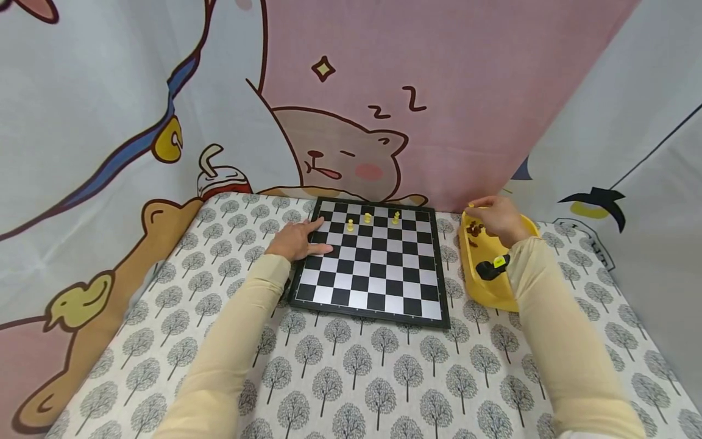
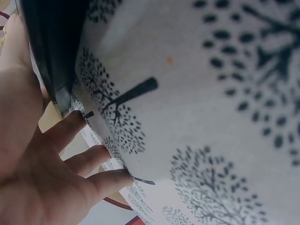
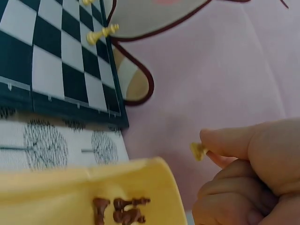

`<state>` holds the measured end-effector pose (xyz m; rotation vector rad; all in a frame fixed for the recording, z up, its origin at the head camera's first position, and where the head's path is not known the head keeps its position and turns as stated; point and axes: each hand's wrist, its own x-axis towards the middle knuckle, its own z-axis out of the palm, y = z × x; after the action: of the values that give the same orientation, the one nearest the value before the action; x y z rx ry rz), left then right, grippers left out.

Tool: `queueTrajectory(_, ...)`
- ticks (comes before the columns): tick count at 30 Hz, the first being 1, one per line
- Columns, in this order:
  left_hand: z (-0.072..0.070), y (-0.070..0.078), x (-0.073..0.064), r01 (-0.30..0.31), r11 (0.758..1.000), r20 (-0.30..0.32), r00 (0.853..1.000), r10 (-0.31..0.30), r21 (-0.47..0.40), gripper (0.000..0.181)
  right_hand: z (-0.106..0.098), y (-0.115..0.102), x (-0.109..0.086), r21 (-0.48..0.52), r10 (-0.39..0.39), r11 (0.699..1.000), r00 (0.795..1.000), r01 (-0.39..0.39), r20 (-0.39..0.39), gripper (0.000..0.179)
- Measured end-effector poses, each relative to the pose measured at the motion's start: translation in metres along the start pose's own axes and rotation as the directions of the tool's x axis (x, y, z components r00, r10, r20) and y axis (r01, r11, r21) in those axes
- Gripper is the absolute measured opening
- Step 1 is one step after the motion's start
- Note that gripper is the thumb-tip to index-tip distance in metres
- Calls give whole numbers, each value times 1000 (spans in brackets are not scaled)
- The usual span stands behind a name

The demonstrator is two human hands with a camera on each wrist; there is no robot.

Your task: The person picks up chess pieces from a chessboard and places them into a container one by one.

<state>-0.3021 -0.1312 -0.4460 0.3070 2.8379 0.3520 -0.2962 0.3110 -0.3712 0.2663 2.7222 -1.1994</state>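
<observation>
A black-and-white chessboard (image 1: pixel 376 249) lies on the table with three pale yellow chess pieces standing near its far side: a left one (image 1: pixel 350 225), a middle one (image 1: pixel 368 218) and a taller right one (image 1: pixel 395 218). My left hand (image 1: pixel 296 240) rests at the board's left edge, thumb and a finger stretched over the squares. Its other fingers (image 2: pixel 98 185) spread beside the board in the left wrist view. My right hand (image 1: pixel 498 221) is over the far end of a yellow basket (image 1: pixel 493 297). Between thumb and finger it pinches a small pale yellow chess piece (image 3: pixel 198 151), partly hidden.
Several brown chess pieces (image 3: pixel 126 211) lie inside the basket, right of the board. A tree-print cloth (image 1: pixel 351 366) covers the table. Behind stands a cartoon-print curtain (image 1: pixel 460 91). The wrist camera (image 1: pixel 490 267) hangs below my right wrist.
</observation>
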Motion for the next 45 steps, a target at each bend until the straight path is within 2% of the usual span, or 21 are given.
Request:
queueTrajectory(5,-1,1,-1,-4,1000,-1,1000,4,2,91,-9,16,7,29,2,1000,1000,-3,26,48)
queueTrajectory(13,-2,1,-1,11,1000,6,1000,-11,-1,93,-19,35,15,93,68,993,993,-77,99,55)
queueTrajectory(24,-2,3,-1,9,1000,-6,1000,-9,27,94,-20,48,21,57,174,982,977,-182,127,56)
queueTrajectory(30,-2,2,-1,7,999,-8,1000,-7,36,95,-19,52,22,63,177,979,966,-192,189,55)
queueTrajectory(35,-1,2,-1,3,999,-2,1000,-3,34,95,-18,53,22,76,150,982,963,-171,222,54)
queueTrajectory(40,-1,1,0,1,999,-1,1000,-1,44,95,-18,54,22,100,142,981,965,-167,219,50)
queueTrajectory(45,-1,0,1,2,999,1,1000,-2,43,95,-19,52,21,71,159,982,966,-177,202,54)
